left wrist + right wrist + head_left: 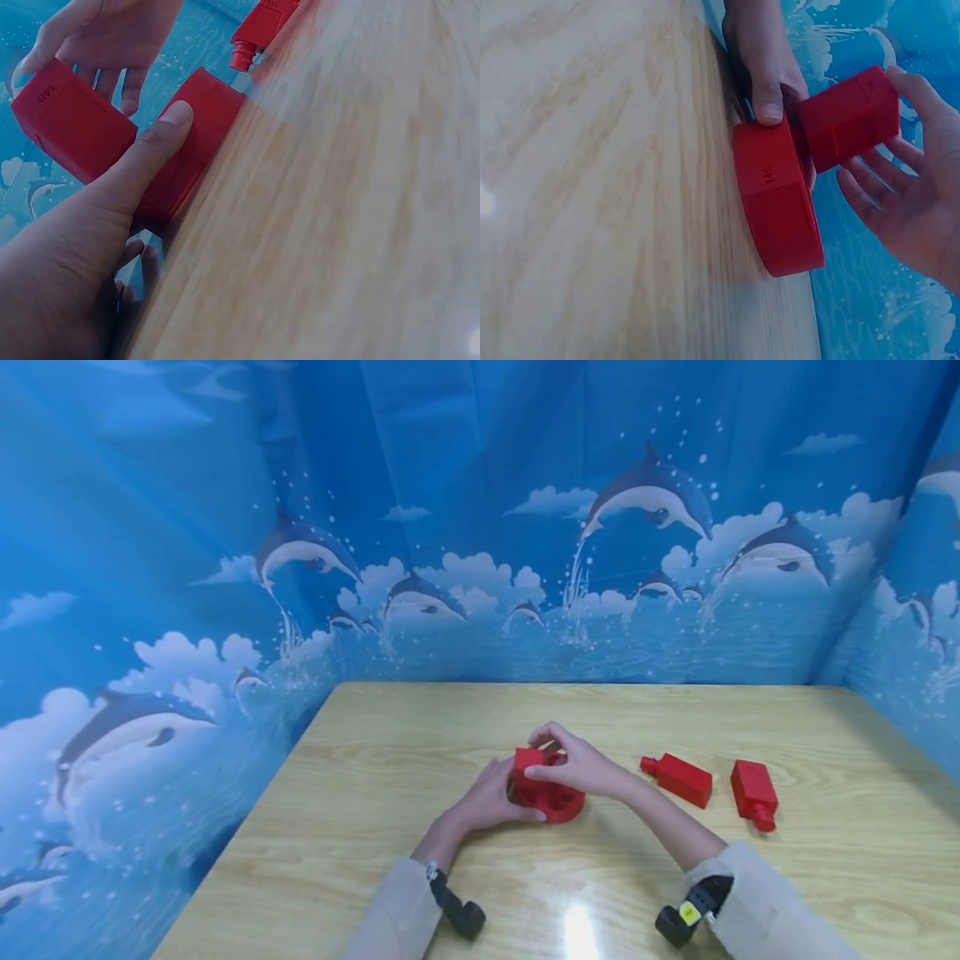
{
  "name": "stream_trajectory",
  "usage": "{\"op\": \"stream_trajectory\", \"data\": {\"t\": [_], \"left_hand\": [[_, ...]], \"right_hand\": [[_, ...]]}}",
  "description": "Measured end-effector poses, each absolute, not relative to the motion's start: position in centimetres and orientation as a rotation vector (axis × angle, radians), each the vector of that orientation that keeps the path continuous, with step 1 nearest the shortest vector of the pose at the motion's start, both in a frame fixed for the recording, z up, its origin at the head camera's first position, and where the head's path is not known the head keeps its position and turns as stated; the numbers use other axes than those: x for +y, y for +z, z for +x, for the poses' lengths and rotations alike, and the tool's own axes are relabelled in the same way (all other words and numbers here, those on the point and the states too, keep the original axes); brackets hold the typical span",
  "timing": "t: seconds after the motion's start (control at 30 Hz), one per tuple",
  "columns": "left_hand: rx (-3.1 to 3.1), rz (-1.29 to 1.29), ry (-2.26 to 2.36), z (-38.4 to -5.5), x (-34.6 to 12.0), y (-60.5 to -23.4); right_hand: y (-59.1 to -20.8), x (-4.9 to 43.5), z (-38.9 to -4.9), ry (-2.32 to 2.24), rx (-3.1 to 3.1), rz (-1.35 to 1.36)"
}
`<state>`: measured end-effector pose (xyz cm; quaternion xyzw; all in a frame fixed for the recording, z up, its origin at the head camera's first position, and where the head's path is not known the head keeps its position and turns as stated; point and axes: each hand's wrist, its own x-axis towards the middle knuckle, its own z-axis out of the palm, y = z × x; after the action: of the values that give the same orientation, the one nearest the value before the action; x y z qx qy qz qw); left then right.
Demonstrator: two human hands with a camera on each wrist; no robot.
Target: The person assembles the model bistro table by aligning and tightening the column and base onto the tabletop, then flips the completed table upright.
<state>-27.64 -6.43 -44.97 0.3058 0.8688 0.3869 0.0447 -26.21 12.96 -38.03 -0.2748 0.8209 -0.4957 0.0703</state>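
Note:
Low on the wooden table sits a thick red round holder with openings in its top. My left hand grips its left side, thumb along the near wall, the other fingers mostly hidden behind. A red square-bodied block stands over the holder's left part, its lower end hidden there. My right hand holds this block near its upper end between thumb and fingers. In the right wrist view, the lower fingers of that hand hang loosely beside the block. Raised digits show on block and holder.
To the right lie two red bottle-shaped pieces with square bodies and ridged necks: one piece points its neck left, the other piece towards me. A blue dolphin-print curtain hangs behind the table.

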Motion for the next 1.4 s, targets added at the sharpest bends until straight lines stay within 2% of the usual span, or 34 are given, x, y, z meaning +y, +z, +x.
{"op": "stream_trajectory", "data": {"t": [0.3, 0.77, 1.03, 1.4], "left_hand": [[2.669, 0.951, 1.147, -27.5, -6.5, -44.7], [2.622, 0.944, 1.25, -27.5, -6.3, -44.7], [2.627, 0.968, 1.23, -27.4, -6.3, -44.6], [2.638, 0.943, 1.178, -27.6, -6.4, -44.7]], "right_hand": [[-37.6, 13.9, -26.2, -1.287, 2.396, -1.079], [-37.6, 12.0, -26.2, -1.436, 2.575, -0.83], [-38.2, 12.5, -26.3, -1.396, 2.572, -0.95], [-38.4, 12.3, -27.2, -1.688, 2.38, -0.852]]}}
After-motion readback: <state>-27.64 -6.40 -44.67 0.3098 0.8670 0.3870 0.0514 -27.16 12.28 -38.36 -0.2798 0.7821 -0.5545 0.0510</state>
